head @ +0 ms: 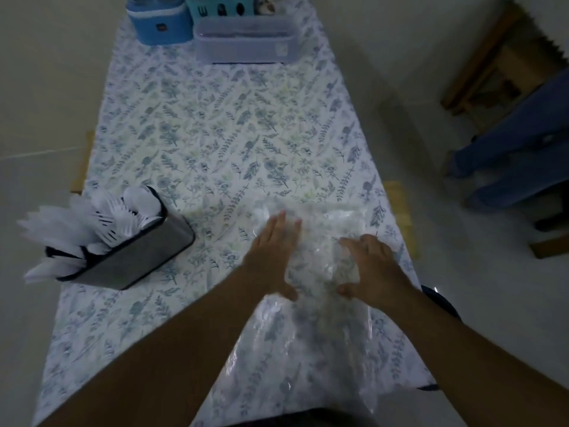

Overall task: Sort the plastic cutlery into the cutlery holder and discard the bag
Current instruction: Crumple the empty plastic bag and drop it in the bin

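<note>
The clear bag (311,303) lies flat on the table (200,124) nearest me, under my left hand (274,257) and right hand (372,266), fingers spread, gripping nothing. At left, the cutlery holder (123,251) stands full. The slick film may slide off the table edge. Dim light hides whether the bag is empty.
</note>
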Available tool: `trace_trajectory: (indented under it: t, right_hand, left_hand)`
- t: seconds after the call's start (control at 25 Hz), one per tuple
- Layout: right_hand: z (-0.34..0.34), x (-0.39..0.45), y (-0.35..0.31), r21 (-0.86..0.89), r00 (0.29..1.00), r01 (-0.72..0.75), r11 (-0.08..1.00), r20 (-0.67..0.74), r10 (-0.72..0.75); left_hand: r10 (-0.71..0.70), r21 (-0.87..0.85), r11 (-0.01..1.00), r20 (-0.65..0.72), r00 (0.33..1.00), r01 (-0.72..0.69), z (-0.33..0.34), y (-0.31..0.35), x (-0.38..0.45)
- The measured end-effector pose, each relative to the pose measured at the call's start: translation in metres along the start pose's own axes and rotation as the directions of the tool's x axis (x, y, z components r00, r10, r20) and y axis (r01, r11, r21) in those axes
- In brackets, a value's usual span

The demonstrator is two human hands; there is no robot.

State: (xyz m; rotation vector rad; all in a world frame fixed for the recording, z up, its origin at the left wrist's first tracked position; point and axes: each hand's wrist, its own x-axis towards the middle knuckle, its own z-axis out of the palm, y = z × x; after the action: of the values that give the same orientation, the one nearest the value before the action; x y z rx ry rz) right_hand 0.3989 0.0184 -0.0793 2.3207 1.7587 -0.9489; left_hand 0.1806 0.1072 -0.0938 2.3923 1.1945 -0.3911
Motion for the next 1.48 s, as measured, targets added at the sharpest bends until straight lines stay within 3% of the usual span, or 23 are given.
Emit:
trace_trajectory:
  t: [0.08,0.16,0.24,0.28,0.32,0.36,0.44,0.56,0.64,0.68,0.72,0.76,0.8,0.84,0.92,1.0,1.04,1.08,1.16,1.24,1.32,1.4,1.48]
  right_hand:
    - [-0.002,0.006,0.005,-0.046,0.998,-0.056,0.997,-0.018,0.055]
    - [-0.003,0.006,0.000,-0.081,0.994,-0.102,0.992,-0.045,0.098]
    - [0.002,0.000,-0.002,0.070,0.984,-0.163,0.984,-0.059,0.167]
    - [0.006,-0.006,-0.002,0.270,0.970,-0.225,0.936,-0.031,0.242]
    - [0.012,-0.014,-0.002,0.512,0.945,-0.290,0.809,0.022,0.325]
    - [0.018,-0.022,-0.002,0.700,0.912,-0.353,0.621,0.110,0.395]
    - [0.023,-0.036,-0.001,0.867,0.863,-0.390,0.309,0.228,0.451]
    - [0.026,-0.051,-0.002,0.932,0.874,-0.341,0.120,0.267,0.405]
    - [0.021,-0.054,0.003,0.940,0.872,-0.342,-0.011,0.322,0.368]
    - [0.019,-0.057,0.006,0.946,0.875,-0.321,-0.049,0.316,0.366]
    - [0.016,-0.060,0.008,0.958,0.898,-0.283,-0.055,0.285,0.335]
    - [0.012,-0.068,0.011,0.965,0.924,-0.262,0.010,0.248,0.290]
    - [0.008,-0.074,0.012,0.954,0.947,-0.261,0.147,0.224,0.231]
    - [0.009,-0.079,0.014,0.899,0.961,-0.257,0.354,0.200,0.190]
    - [0.019,-0.084,0.015,0.710,0.968,-0.251,0.658,0.178,0.177]
    - [0.026,-0.085,0.007,0.617,0.972,-0.211,0.758,0.052,0.229]
    - [0.029,-0.084,0.005,0.663,0.974,-0.159,0.732,-0.016,0.226]
    - [0.028,-0.085,0.003,0.767,0.963,-0.130,0.628,-0.054,0.265]
    - [0.023,-0.093,0.001,0.936,0.953,-0.111,0.333,0.004,0.304]
    - [0.015,-0.106,0.009,0.964,0.963,-0.174,0.202,0.124,0.238]
    - [0.007,-0.121,0.027,0.968,0.963,-0.181,0.172,0.139,0.231]
    - [-0.002,-0.138,0.050,0.991,0.932,-0.097,0.096,0.056,0.358]
    - [-0.009,-0.161,0.081,0.993,0.860,0.016,0.118,-0.074,0.505]
  left_hand:
    - [-0.071,0.010,0.997,0.127,0.989,0.071,-0.006,-0.010,0.013]
    - [-0.101,-0.100,0.989,0.113,0.988,0.113,-0.015,-0.008,0.011]
    - [-0.220,-0.360,0.921,-0.167,0.961,0.148,-0.022,0.000,-0.003]
    - [-0.338,-0.492,0.855,-0.293,0.894,0.162,-0.021,0.001,-0.014]
    - [-0.474,-0.629,0.751,-0.301,0.828,0.201,-0.017,0.002,-0.026]
    - [-0.596,-0.771,0.574,-0.161,0.787,0.277,-0.012,0.002,-0.038]
    - [-0.637,-0.908,0.162,0.204,0.744,0.387,0.004,0.002,-0.052]
    - [-0.572,-0.906,-0.201,0.418,0.706,0.374,0.005,-0.005,-0.056]
    - [-0.483,-0.886,-0.368,0.441,0.756,0.281,0.001,-0.016,-0.063]
    - [-0.457,-0.910,-0.329,0.386,0.801,0.251,0.003,-0.024,-0.070]
    - [-0.440,-0.954,-0.182,0.296,0.848,0.238,0.006,-0.030,-0.078]
    - [-0.416,-0.976,0.029,0.185,0.891,0.216,0.008,-0.035,-0.087]
    - [-0.392,-0.947,0.245,0.100,0.915,0.208,0.011,-0.041,-0.093]
    - [-0.330,-0.891,0.405,0.067,0.942,0.206,0.012,-0.043,-0.098]
    - [-0.278,-0.651,0.721,0.039,0.960,0.235,0.020,-0.044,-0.099]
    - [-0.287,-0.267,0.932,-0.138,0.948,0.244,0.031,-0.041,-0.089]
    - [-0.276,-0.213,0.950,-0.217,0.936,0.231,0.032,-0.037,-0.086]
    - [-0.283,-0.325,0.924,-0.224,0.933,0.202,0.032,-0.032,-0.082]
    - [-0.285,-0.632,0.766,-0.173,0.943,0.116,0.027,-0.015,-0.075]
    - [-0.302,-0.740,0.671,-0.216,0.929,0.046,0.016,0.008,-0.067]
    - [-0.307,-0.656,0.754,-0.371,0.876,-0.014,0.003,0.040,-0.055]
    - [-0.169,-0.427,0.898,-0.557,0.813,-0.106,-0.004,0.085,-0.042]
    - [0.065,-0.387,0.873,-0.511,0.857,-0.297,-0.007,0.153,-0.031]
